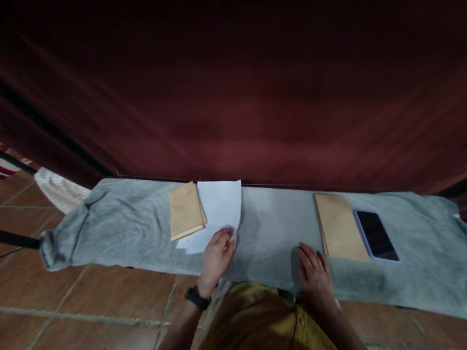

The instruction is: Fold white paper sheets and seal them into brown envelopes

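My left hand (219, 253), with a dark watch on its wrist, has its fingers closed on the lower right corner of the white paper sheets (220, 205). That corner curls up a little at my fingertips. Brown envelopes (184, 210) lie in a small pile over the left edge of the sheets. My right hand (315, 273) rests on the grey cloth (273, 221), fingers stretched out and holding nothing. Just right of it lies a second pile of brown envelopes (341, 227).
A phone (377, 235) with a pale purple case lies right of the second pile. Behind the cloth-covered surface hangs a dark red curtain (252, 116). Dark metal bars (4, 234) stand at the left, above a tiled floor (85, 324).
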`<state>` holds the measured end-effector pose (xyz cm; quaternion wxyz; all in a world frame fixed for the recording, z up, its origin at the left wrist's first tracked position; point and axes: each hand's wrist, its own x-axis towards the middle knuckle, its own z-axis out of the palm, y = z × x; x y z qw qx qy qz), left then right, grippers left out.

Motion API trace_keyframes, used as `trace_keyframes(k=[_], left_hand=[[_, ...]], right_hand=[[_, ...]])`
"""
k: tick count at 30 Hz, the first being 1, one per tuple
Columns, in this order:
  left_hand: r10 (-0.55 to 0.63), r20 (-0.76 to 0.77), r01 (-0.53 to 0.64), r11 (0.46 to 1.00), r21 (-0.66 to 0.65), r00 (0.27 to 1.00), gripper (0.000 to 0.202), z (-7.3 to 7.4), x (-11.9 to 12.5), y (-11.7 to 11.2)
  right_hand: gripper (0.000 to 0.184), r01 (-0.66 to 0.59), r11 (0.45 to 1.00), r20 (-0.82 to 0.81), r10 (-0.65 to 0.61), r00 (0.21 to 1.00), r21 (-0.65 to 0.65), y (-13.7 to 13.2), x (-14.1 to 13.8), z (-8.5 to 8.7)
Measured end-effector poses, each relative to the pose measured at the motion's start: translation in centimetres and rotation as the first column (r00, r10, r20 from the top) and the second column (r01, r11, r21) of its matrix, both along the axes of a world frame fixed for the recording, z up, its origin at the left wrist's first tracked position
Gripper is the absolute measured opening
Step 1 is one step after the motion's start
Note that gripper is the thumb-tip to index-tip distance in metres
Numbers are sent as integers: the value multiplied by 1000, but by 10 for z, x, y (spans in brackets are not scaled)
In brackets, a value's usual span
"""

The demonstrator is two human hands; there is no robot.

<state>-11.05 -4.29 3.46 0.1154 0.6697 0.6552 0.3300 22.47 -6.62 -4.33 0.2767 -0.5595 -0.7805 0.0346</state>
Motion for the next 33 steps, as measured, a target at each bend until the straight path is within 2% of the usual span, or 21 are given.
trace_keyframes(k=[3,7,12,15,18,20,23,26,29,33], left_hand=[[-199,-154,204,979,21,968,26,1,49,-4],[-402,-227,398,915,-68,887,33,0,109,-15],[-472,-239,443,881,-167,849,32,-4,162,-28],[-497,-274,463,868,-180,824,30,-6,179,-33],[-531,-253,508,848,-152,809,22,-5,182,-34],[-510,-210,494,860,-128,834,21,-5,176,-32],[-397,-190,385,918,-95,898,33,-13,160,-25],[-263,-245,256,965,-60,933,50,-27,142,-16],[-205,-313,191,979,-74,928,60,-40,130,-10],[-288,-374,261,958,-122,882,58,-44,126,-3]], right_hand=[[43,-6,999,-210,-3,978,-44,6,1,0],[50,-9,976,-493,-103,864,-220,14,0,5],[61,22,911,-641,-307,704,-413,27,-6,13],[60,12,886,-646,-348,679,-464,39,-5,16],[51,-28,873,-642,-337,688,-488,50,1,18],[44,-50,870,-650,-327,686,-490,56,5,19],[37,-145,847,-672,-288,682,-511,60,11,22],[32,-254,811,-697,-241,676,-527,62,12,25],[31,-226,822,-688,-249,682,-522,62,8,26],[37,-173,828,-643,-265,718,-534,56,5,25]])
